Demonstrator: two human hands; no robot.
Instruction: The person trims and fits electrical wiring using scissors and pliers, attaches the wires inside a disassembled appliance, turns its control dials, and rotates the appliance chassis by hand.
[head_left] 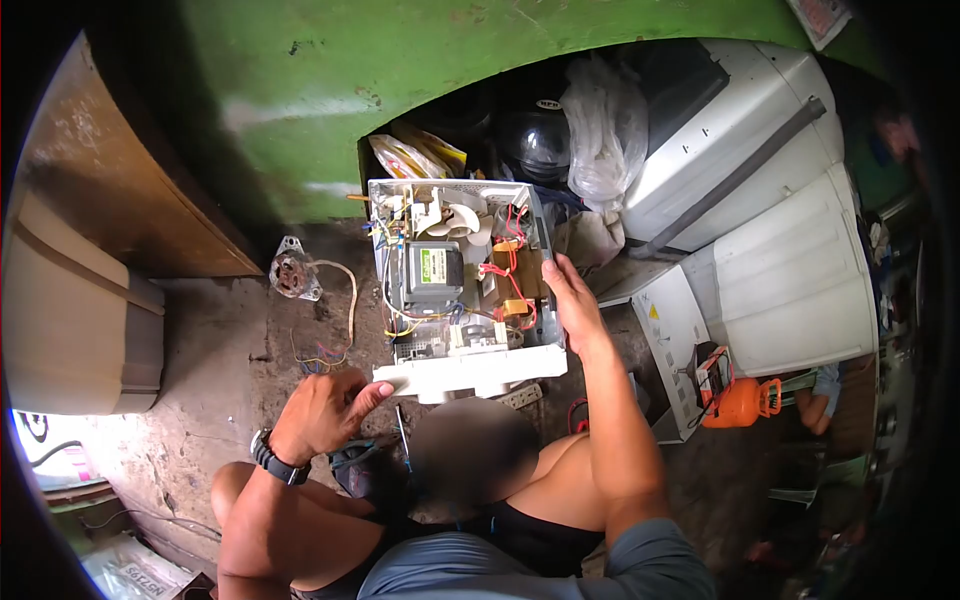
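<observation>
In front of me is an opened microwave oven point(465, 367), its insides facing up and its white control panel toward my body. Inside sit a grey transformer point(433, 275) with a green label, a pale fan point(460, 220) and red, blue and yellow wires. My right hand point(575, 305) grips the right side wall, fingers over its edge. At the panel's left corner, my left hand point(325, 412) is closed, thumb along the panel and the other fingers curled. Partly hidden is what those fingers touch below. A watch point(280, 458) is on the left wrist.
A small motor point(293, 272) with a cable lies on the floor to the left. To the right are a white metal cover point(665, 340), an orange canister point(742, 402) and a large white appliance point(790, 270). Behind are plastic bags point(605, 130) and a black helmet point(535, 140).
</observation>
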